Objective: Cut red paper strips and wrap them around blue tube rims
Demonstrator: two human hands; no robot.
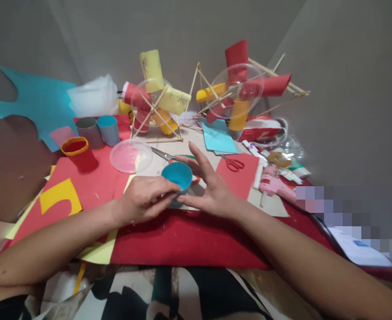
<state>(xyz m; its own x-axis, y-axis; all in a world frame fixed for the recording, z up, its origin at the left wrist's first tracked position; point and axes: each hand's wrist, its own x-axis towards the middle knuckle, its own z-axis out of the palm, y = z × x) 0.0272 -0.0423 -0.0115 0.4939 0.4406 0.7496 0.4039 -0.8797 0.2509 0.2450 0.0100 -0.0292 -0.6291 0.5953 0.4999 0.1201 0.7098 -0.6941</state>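
A small blue paper cup [177, 171] stands in front of me near the table's front edge, tilted so that its opening shows. My left hand [145, 195] pinches its near rim between thumb and fingers. Around the cup's right side, my right hand [212, 189] is open with its fingers spread; its thumb lies by the lower part of the cup, and I cannot tell whether it touches. Just behind the cup lie scissors [162, 154], their handles partly covered by the cup and my right fingers.
Two stick-framed pinwheels, one with yellow blades [152, 66] and one with red blades [237, 60], stand at the back. Left are a red cup [82, 155], a grey cup [91, 133] and a clear lid [129, 156]. Red-handled scissors [235, 164] and a pink glue gun [275, 184] lie right.
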